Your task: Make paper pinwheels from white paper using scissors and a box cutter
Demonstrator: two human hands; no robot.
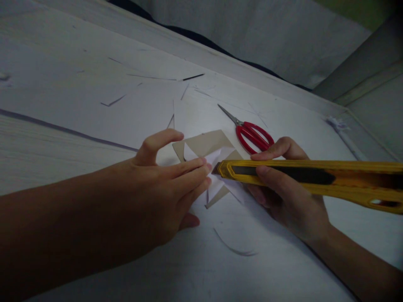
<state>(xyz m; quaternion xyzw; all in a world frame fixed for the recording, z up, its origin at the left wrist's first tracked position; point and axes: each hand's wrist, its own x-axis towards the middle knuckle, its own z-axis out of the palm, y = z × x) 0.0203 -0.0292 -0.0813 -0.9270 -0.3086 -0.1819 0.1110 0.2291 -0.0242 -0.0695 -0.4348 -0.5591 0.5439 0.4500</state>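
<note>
Yellow cutter (317,174), clamped between my right hand's (294,205) thumb and fingers, its blade right by my left fingertips (206,167). My left hand (166,184) grips nothing; its fingers press the folded paper (214,156) onto beige card (210,139), near the scissors (248,133). The paper should be light, soft and easily creased (the card looks stiffer), so flat pressure suits it; the cutter, rigid, by its body. I can read no brand or writing.

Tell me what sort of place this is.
Probably a craft worktable: the right hand holds a yellow utility knife, with red-handled scissors and thin paper strips on the white tabletop.
</note>
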